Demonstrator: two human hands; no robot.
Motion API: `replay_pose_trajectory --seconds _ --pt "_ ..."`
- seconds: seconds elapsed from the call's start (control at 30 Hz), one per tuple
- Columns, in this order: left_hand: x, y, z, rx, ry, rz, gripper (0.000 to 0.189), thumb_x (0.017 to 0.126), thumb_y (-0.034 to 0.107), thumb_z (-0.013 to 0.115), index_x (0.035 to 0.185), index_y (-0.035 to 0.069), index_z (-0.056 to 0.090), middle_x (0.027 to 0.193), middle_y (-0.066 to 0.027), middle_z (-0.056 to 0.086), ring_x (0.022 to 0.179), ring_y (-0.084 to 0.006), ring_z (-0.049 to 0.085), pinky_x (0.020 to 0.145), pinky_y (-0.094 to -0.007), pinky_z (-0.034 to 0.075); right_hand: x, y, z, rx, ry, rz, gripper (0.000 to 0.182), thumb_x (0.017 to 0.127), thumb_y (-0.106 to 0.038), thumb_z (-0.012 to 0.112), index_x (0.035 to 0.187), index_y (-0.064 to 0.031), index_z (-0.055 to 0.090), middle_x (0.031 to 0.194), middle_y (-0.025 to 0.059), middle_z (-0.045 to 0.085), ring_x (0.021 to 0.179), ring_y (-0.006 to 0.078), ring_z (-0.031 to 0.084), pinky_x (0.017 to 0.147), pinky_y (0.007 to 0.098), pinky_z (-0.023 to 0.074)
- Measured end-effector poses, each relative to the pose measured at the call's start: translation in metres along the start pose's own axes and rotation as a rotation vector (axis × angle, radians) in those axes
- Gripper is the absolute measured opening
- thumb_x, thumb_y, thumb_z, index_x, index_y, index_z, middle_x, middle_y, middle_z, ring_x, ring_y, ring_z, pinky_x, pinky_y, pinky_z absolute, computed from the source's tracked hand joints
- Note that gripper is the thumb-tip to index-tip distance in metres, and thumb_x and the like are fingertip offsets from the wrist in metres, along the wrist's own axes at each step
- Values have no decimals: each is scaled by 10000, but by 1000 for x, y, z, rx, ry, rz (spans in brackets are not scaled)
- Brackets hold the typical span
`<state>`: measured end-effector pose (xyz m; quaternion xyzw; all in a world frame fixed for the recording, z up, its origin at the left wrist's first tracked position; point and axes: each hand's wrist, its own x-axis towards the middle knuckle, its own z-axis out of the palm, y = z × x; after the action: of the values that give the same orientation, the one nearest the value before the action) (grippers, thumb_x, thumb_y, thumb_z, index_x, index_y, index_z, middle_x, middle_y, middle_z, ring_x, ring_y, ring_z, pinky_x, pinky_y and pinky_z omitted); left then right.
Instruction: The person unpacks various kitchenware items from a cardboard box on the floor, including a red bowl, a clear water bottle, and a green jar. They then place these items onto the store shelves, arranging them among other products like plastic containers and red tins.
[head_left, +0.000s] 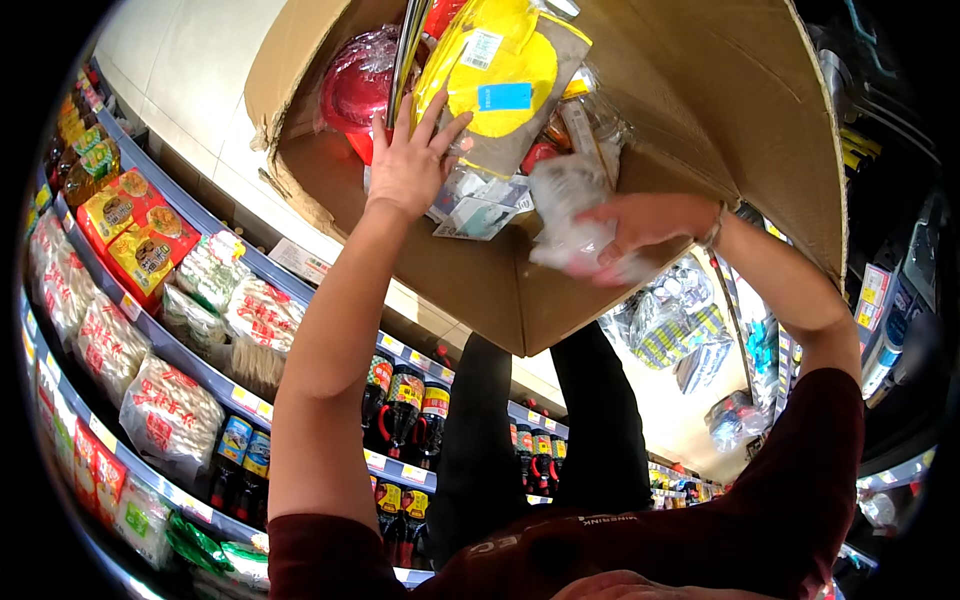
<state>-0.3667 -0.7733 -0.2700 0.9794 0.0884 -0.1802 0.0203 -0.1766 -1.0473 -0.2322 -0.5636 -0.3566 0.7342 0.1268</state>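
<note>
A large cardboard box (457, 274) stands open before me with mixed goods inside. My left hand (409, 169) lies with fingers spread against a packaged yellow-and-grey cloth item (510, 90) bearing a blue label. Beside those fingers a shiny metal tube (409, 60) rises past a red plastic-wrapped basin (352, 86). My right hand (649, 221), blurred by motion, grips a whitish item in clear plastic (566, 199) over the near corner of the box. Flat printed packets (480, 210) lie between my hands. What lies under the cloth item is hidden.
Store shelves (240, 397) curve along my left, with bagged noodles (169, 412), red packs (139, 232) and dark sauce bottles (405, 405). Plastic-wrapped goods (675, 315) lie on the floor at right, beyond the box edge. More shelving (874, 300) stands at far right.
</note>
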Motion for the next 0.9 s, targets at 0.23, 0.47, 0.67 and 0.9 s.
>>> replay_pose_trajectory --seconds 0.23,0.47,0.67,0.9 --pt "-8 26 -7 -205 46 -57 712 812 189 688 1441 304 376 1521 -77 292 1393 -368 270 1115 -597 231 89 225 -88 -779 463 268 389 871 -180 558 1217 -7 593 1215 178 623 1093 311 602 963 397 461" --pt "-24 123 7 -478 94 178 518 794 179 669 1281 62 539 1331 -146 489 1333 -347 362 1120 -444 303 152 231 -68 -358 1104 52 545 858 -240 641 1357 -81 491 1304 162 565 1178 343 542 1004 434 429" --pt "22 197 87 -739 21 51 286 919 317 547 1053 88 652 1118 -118 625 1096 -291 555 991 -427 398 192 313 -55 443 1017 227 697 862 -424 654 1436 -117 404 1346 61 527 1185 263 517 1012 402 417" --pt "21 147 75 -537 -455 37 267 898 251 548 759 104 722 863 -99 700 845 -269 678 679 -415 525 205 331 -43 1383 891 62 603 905 -497 572 1351 -95 516 1307 51 571 1153 223 542 1031 416 411"
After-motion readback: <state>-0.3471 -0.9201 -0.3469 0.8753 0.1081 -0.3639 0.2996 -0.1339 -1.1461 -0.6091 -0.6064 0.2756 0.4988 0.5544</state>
